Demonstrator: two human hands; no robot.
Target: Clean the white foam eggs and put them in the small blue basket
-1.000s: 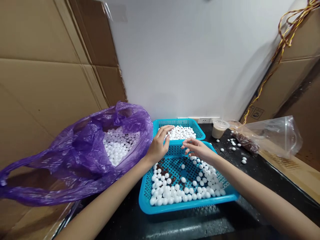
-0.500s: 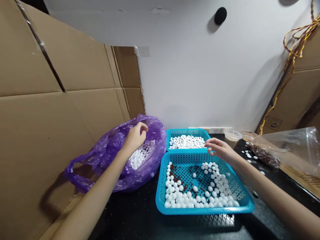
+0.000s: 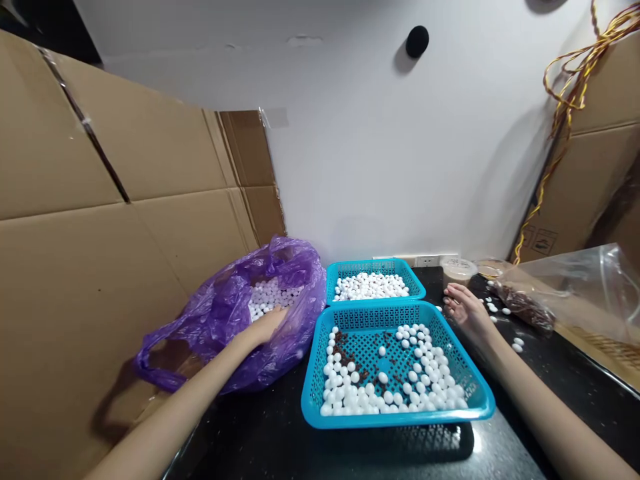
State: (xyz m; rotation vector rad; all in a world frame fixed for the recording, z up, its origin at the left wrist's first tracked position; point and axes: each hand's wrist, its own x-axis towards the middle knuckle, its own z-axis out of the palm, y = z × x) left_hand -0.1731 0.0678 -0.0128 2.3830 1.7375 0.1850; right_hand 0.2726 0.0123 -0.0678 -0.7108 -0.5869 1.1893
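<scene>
Left hand (image 3: pixel 271 323): in purple bag (image 3: pixel 220 305), centre-left; fingers I couldn't tell.
Right hand (image 3: pixel 465 311): fingers half-open; sideways swing, I judged, could tip cup (image 3: pixel 459 271).

Head camera — looking forward and down; counter (image 3: pixel 260 433) near, wall (image 3: pixel 340 153) beyond

"Is it bright?"
"Moderately; the white wall (image 3: pixel 360 160) greys toward the top."
"And the light's direction?"
"Upper right: the round black knob (image 3: pixel 417 42) throws its shadow down-left."
"Any glare?"
"A white patch on the glossy black countertop (image 3: pixel 270 443), plus glints along the purple plastic bag (image 3: pixel 215 313)."
"Distortion?"
"Forearms (image 3: pixel 200 397) stretch toward the lower corners; the front blue basket (image 3: pixel 400 421) looks crisp."
</scene>
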